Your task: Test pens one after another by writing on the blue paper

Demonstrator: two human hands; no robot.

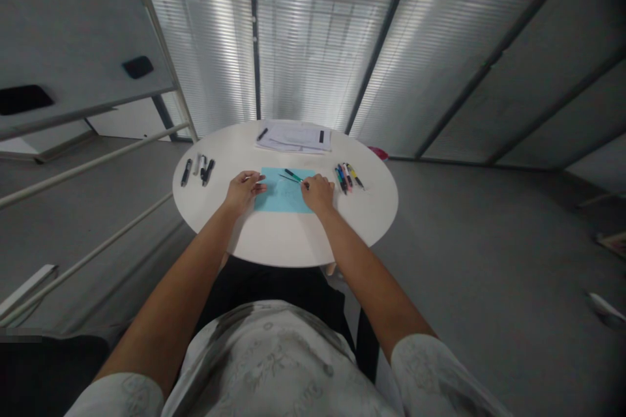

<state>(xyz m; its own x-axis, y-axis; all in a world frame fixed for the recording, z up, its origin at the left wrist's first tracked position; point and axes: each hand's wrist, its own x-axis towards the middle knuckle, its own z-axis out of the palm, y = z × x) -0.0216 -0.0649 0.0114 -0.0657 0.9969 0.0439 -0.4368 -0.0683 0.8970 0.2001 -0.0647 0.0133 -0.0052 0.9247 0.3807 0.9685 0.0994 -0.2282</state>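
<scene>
A light blue sheet of paper (283, 199) lies on the round white table (278, 241) in front of me. My left hand (243, 190) is at the sheet's left edge, fingers apart and nothing seen in them. At the right edge, my right hand (319, 193) has its fingers closed on the near end of a green-and-black pen (293, 174), which slants up and left over the paper. Just below it runs a thin dark line; whether that is a second object, a shadow or a mark I cannot make out.
Several coloured markers (348, 176) lie right of the sheet. Several black and grey markers (203, 168) lie on the left. White papers (293, 137) with dark pen-like items are stacked at the far edge. A whiteboard on a frame (180, 104) stands left; blinds (313, 32) hang behind.
</scene>
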